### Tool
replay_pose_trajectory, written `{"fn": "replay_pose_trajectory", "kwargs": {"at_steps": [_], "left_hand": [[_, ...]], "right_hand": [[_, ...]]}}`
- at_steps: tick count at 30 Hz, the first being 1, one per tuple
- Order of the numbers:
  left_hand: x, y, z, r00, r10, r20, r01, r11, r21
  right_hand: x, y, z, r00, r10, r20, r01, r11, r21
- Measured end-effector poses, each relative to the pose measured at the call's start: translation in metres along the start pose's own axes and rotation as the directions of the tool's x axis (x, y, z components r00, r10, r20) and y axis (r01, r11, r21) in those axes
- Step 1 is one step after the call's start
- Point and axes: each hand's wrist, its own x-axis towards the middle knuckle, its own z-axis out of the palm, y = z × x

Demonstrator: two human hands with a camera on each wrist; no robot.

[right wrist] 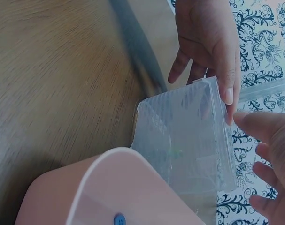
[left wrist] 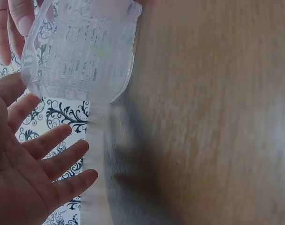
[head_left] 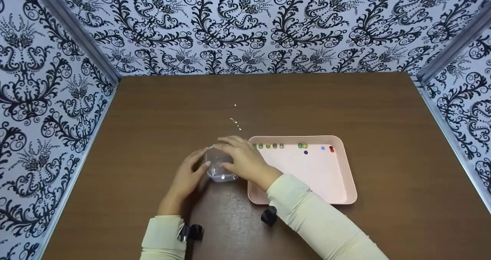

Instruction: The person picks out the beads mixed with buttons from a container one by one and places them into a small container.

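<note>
Head view, with both wrist views for the rim. I see the left hand (head_left: 187, 176) with its fingers extended and well spread, its thumb tip against the near edge of a clear container (head_left: 216, 162); it encloses nothing. The right hand (head_left: 247, 158) arches loosely over the container's opposite side, thumb and fingers parted, touching near the rim without a full grip. The container thus stands between the two hands, upright, rim uppermost. From my remote seat I cannot tell whether the faint green inside it is contents or something seen through the wall.

Principal hazard: slipping. Fingertips bear on smooth, thin plastic, so uneven pressure at the rim could skid or tip the light container, and anything inside could scatter across the tabletop (head_left: 126, 156). Secondary hazard: the pink tray (head_left: 303, 175) lies under the right wrist and just beyond it, where a low sweep of the cuff (head_left: 289, 193) could nudge it.

Materials: the container is translucent, round-cornered and faintly ribbed, with a projecting rim; the tray is matt and opaque, its walls flared and its corners rounded. Within the tray, past the right hand, small green and yellowish pieces (head_left: 267, 146) line the far wall; a blue button (right wrist: 119, 219) is a holed disc. Brown wood grain runs beneath everything.
</note>
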Motion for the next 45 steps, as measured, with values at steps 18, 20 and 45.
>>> {"fn": "replay_pose_trajectory", "kwargs": {"at_steps": [18,20,45], "left_hand": [[-0.004,0.003,0.001,1.000,0.002,-0.027,-0.001,1.000,0.021],[-0.004,0.003,0.001,1.000,-0.006,-0.025,0.006,1.000,0.019],[-0.002,0.002,0.000,1.000,-0.004,0.011,0.003,0.999,0.041]], "right_hand": [[-0.006,0.006,-0.005,0.999,-0.005,-0.053,0.005,1.000,-0.014],[-0.007,0.007,-0.006,0.998,-0.013,-0.062,0.010,0.999,-0.041],[-0.023,0.022,-0.027,0.995,0.036,-0.095,-0.043,0.996,-0.078]]}}
